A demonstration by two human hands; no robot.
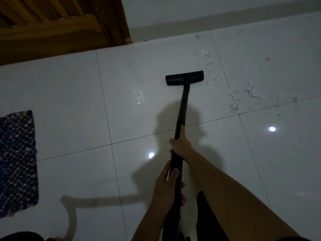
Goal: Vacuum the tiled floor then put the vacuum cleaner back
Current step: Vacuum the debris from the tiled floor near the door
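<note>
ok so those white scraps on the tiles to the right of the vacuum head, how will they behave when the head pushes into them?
The white scraps look thin and torn, like paper bits, so probably very light and floppy. On the glossy tiled floor they would likely slide or scatter ahead of the floor head rather than resist. They lie loosely spread, so several passes seem likely.

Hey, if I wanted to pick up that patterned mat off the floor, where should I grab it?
Probably the mat by its right long edge, coming from the bare tile side. It lies flat, that edge is fully in view and unobstructed, and its left side runs out of frame. Both hands are on the vacuum wand now.
</note>
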